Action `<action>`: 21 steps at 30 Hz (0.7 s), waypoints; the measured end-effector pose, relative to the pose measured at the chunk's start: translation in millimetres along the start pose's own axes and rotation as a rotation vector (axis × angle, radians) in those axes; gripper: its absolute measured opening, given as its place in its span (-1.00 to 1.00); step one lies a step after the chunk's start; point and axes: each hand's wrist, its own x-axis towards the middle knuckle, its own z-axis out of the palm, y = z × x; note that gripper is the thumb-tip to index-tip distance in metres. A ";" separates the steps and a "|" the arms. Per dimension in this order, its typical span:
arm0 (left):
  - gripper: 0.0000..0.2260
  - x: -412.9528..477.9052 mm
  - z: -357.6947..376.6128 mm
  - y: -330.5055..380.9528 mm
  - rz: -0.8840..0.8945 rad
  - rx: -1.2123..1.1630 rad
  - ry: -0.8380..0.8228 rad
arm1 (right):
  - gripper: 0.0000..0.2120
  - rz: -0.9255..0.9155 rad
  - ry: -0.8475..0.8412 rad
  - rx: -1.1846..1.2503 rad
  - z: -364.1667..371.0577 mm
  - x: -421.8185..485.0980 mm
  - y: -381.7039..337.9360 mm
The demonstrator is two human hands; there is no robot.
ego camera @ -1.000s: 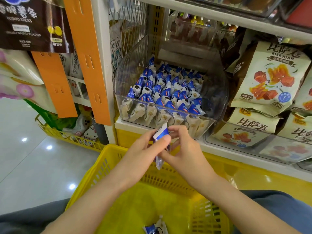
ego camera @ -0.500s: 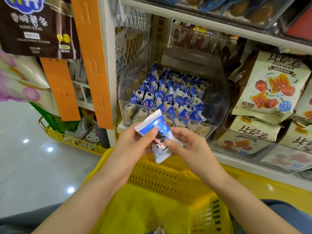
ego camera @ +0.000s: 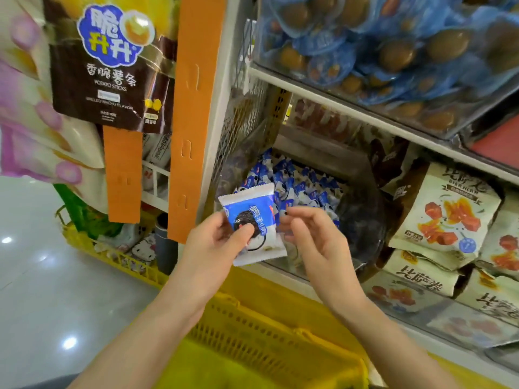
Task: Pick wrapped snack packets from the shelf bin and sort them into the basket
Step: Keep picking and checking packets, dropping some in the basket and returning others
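My left hand (ego camera: 216, 242) pinches a blue and white snack packet (ego camera: 254, 217) with a dark cookie printed on it, thumb on its front, held upright before the shelf. My right hand (ego camera: 314, 242) hovers just right of the packet with loosely curled fingers and holds nothing; its fingertips are near the packet's right edge. Behind both hands stands the clear shelf bin (ego camera: 362, 231) filled with several packets of the same kind (ego camera: 303, 186). Below my forearms lies the yellow basket (ego camera: 266, 335).
Beige snack bags (ego camera: 446, 214) fill the shelf to the right of the bin. An upper shelf holds a clear bin of blue-wrapped items (ego camera: 393, 49). Orange strips (ego camera: 193, 113) and a brown potato-stick bag (ego camera: 112, 60) hang on the left. Another yellow basket (ego camera: 118, 256) sits on the floor at left.
The view has tilted up and closer to the shelf. My left hand has raised the packet and turned its front toward me, and my right hand has let go of it.
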 end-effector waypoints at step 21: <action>-0.92 30.0 -19.8 15.4 -0.029 -0.141 0.146 | -0.71 0.375 -0.109 -0.766 -0.8 227.5 95.3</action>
